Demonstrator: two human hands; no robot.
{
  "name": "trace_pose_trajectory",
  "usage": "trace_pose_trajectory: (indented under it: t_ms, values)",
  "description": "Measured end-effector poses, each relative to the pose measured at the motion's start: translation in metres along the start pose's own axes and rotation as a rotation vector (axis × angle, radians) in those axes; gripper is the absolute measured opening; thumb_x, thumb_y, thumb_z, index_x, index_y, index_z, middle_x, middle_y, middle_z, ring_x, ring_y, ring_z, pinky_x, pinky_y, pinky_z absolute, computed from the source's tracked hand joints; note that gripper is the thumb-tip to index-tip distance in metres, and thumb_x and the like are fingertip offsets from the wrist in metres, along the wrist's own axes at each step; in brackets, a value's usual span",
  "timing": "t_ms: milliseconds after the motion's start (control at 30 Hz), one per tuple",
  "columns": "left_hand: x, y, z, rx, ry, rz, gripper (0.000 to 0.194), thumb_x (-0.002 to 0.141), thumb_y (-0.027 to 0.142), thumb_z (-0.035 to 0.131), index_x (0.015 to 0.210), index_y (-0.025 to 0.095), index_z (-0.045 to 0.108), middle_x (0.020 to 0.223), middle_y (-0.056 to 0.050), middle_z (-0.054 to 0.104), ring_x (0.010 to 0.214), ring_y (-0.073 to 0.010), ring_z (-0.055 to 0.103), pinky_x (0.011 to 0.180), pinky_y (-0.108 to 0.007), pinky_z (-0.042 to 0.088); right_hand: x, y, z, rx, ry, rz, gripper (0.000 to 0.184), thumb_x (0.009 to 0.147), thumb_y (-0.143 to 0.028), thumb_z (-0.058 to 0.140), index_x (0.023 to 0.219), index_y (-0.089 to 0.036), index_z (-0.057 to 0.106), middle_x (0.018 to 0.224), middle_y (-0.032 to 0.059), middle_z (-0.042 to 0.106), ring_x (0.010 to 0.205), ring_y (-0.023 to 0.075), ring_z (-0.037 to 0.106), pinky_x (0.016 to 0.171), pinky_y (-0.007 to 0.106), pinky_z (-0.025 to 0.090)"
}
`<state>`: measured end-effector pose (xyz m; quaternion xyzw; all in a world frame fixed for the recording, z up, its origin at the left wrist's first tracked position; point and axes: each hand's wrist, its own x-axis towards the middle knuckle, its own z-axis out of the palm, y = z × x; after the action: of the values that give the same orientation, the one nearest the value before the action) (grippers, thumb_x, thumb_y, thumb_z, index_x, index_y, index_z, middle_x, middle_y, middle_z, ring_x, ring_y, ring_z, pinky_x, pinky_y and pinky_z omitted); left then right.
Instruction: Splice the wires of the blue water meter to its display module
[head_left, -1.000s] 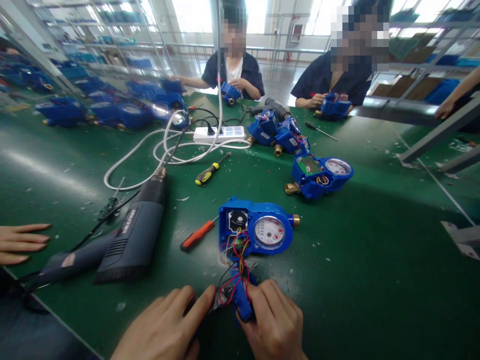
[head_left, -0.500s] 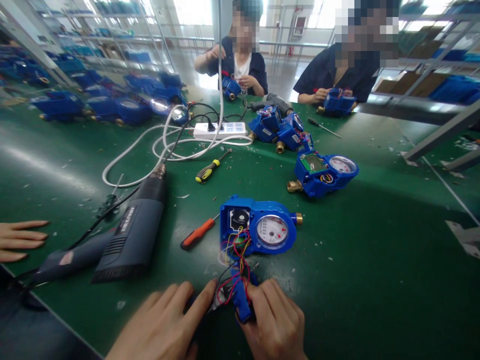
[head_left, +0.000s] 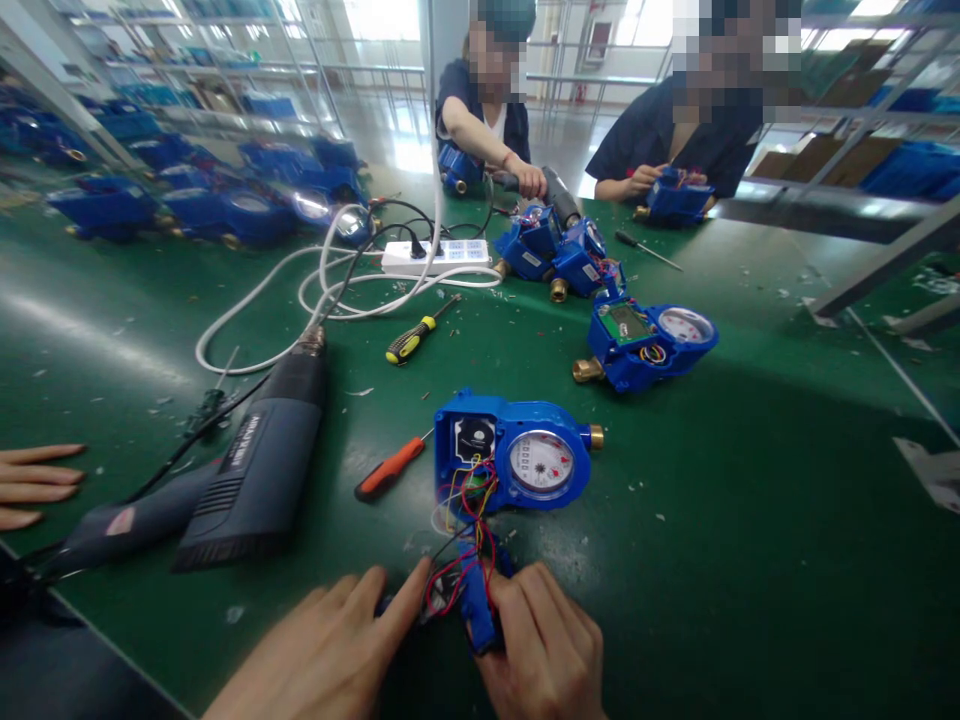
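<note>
Right fingers (head_left: 517, 605) grip a blue casing (head_left: 477, 600), wired to the meter (head_left: 517, 450) just beyond | left fingers (head_left: 409, 595) beside it, hold unclear | heat gun (head_left: 259, 470) hems the left, bench (head_left: 697, 560) stretches wide rightward

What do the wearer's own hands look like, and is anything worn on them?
The left hand and right hand are both bare: no gloves, rings, watch or cables show. No markings stand out, and no sleeve shows on either before the picture's bottom edge.
</note>
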<state>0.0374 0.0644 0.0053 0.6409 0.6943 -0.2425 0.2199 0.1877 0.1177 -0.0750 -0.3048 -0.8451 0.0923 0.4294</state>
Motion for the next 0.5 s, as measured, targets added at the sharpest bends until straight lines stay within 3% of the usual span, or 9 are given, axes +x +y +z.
trace_pose_trajectory:
  t_ms: [133, 267, 433, 500]
  values:
    - [0.0042, -0.0051, 0.0021, -0.036, -0.087, 0.086, 0.078, 0.063, -0.004, 0.037, 0.137, 0.019, 0.026, 0.128, -0.017, 0.049, 0.106, -0.0273, 0.056, 0.089, -0.038, 0.046, -0.0038, -0.0003, 0.0027, -0.010, 0.042, 0.027, 0.031, 0.091, -0.013, 0.035, 0.080, -0.008, 0.064, 0.052, 0.0054, 0.051, 0.048, 0.0170, 0.042, 0.045, 0.028, 0.029]
    - [0.0046, -0.0027, 0.0019, -0.023, -0.058, 0.047, 0.081, 0.060, -0.007, 0.033, 0.136, 0.020, 0.029, 0.125, -0.016, 0.053, 0.102, -0.0255, 0.058, 0.087, -0.037, 0.048, -0.0078, -0.0010, 0.0068, -0.007, 0.048, 0.063, 0.028, 0.089, -0.011, 0.036, 0.083, -0.009, 0.063, 0.053, 0.0051, 0.051, 0.050, 0.0173, 0.043, 0.047, 0.028, 0.031]
    - [0.0057, -0.0025, 0.0021, 0.019, -0.156, 0.070, 0.084, 0.059, -0.006, 0.037, 0.138, 0.019, 0.023, 0.126, -0.017, 0.051, 0.103, -0.0263, 0.057, 0.088, -0.037, 0.047, -0.0056, -0.0020, 0.0051, -0.032, 0.041, 0.041, 0.028, 0.089, -0.010, 0.037, 0.080, -0.009, 0.063, 0.052, 0.0043, 0.050, 0.049, 0.0168, 0.043, 0.046, 0.028, 0.030]
    - [0.0052, -0.0023, 0.0009, 0.037, -0.138, 0.067, 0.085, 0.058, -0.007, 0.037, 0.138, 0.019, 0.025, 0.121, -0.017, 0.054, 0.100, -0.0252, 0.058, 0.087, -0.036, 0.048, -0.0056, -0.0024, 0.0038, -0.030, 0.031, 0.034, 0.031, 0.091, -0.013, 0.034, 0.081, -0.009, 0.063, 0.053, 0.0048, 0.051, 0.050, 0.0169, 0.044, 0.046, 0.027, 0.031]
